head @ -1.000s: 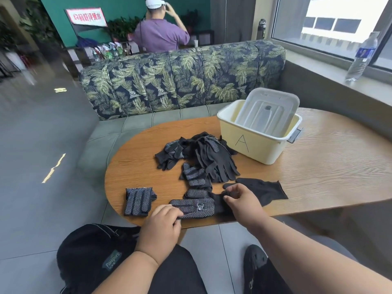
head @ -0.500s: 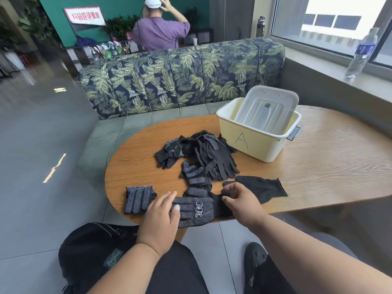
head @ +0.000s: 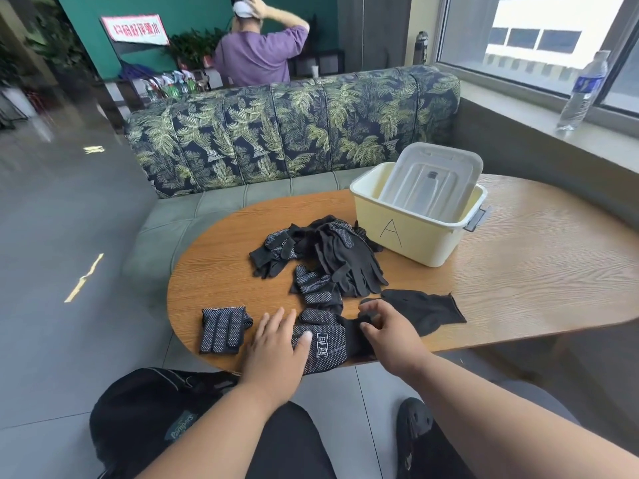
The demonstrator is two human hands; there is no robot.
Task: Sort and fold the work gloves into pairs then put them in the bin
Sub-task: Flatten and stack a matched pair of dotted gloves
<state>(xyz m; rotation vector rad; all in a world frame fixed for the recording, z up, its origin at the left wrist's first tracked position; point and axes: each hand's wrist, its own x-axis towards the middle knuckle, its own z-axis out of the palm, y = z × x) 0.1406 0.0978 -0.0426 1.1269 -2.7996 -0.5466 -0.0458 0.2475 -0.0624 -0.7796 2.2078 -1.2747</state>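
The left hand (head: 276, 350) is now lying flatter than a second ago, its straightened fingers spreading over the black dotted fabric work glove (head: 325, 344) at the round wooden table's (head: 518, 271) near edge, while the right hand (head: 390, 330) is still pinching its cuff; smoothing looks underway before folding, with the pale yellow plastic bin (head: 404, 233) waiting beyond the loose black glove pile (head: 332, 257)

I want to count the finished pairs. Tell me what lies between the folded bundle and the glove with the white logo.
In the head view, only the left hand: it lies flat between the folded bundle and the logo glove, thumb pressing on that glove.
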